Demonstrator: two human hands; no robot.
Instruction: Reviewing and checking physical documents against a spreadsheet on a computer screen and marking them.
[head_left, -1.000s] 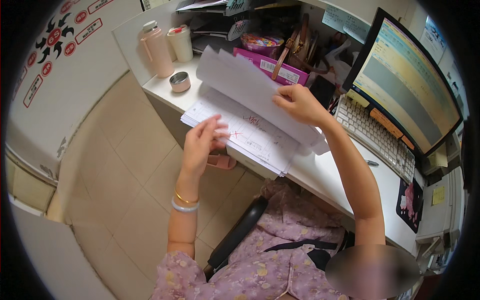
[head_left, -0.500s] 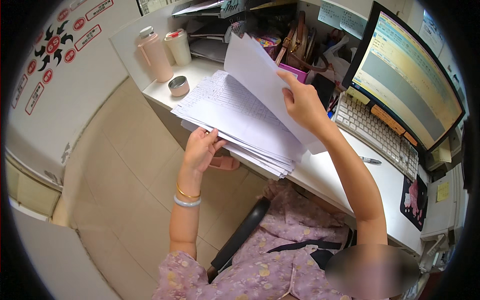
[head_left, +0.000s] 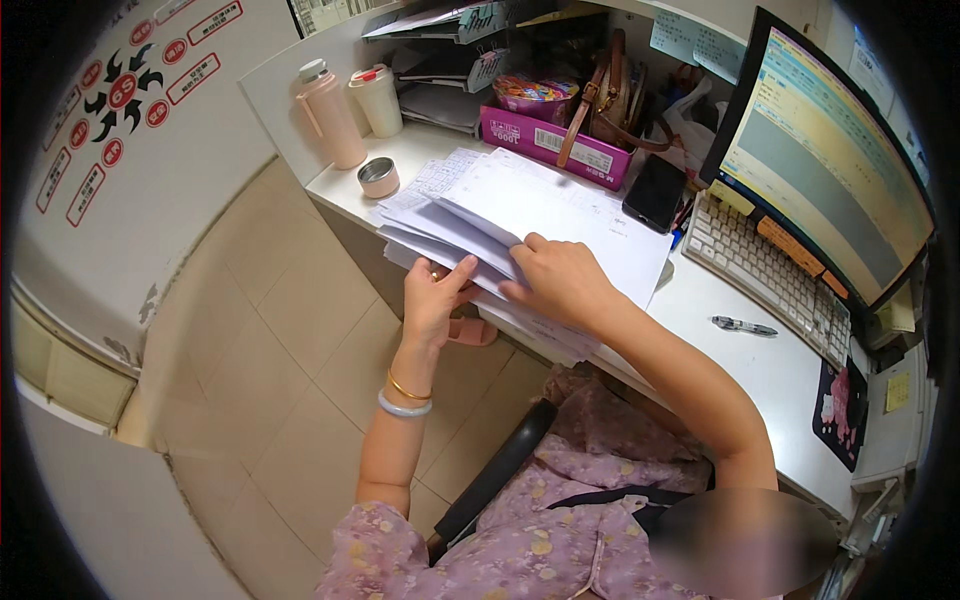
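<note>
A thick, uneven stack of white papers (head_left: 560,200) lies on the desk and juts past its front edge; some lower sheets carry dense handwriting or print. My left hand (head_left: 435,300) holds the stack's near left edge, thumb on top and fingers underneath. Beside it, my right hand (head_left: 560,280) is closed at the near edge of the upper sheets, which are parted from those below; its fingertips are partly hidden. A gold bangle and a pale bangle (head_left: 404,403) circle my left wrist.
Behind the papers stand a purple box (head_left: 550,146), a brown-strapped bag (head_left: 610,100) and a black phone (head_left: 655,192). At the left are a pink bottle (head_left: 330,120), a cup (head_left: 376,100) and a round lid (head_left: 378,177). Rightward are a keyboard (head_left: 765,270), pen (head_left: 744,326) and monitor (head_left: 825,160).
The sheets my right hand held raised now lie down over the stack. That hand has moved down and left to the near edge, uncovering the purple box and phone. My left hand keeps its hold.
</note>
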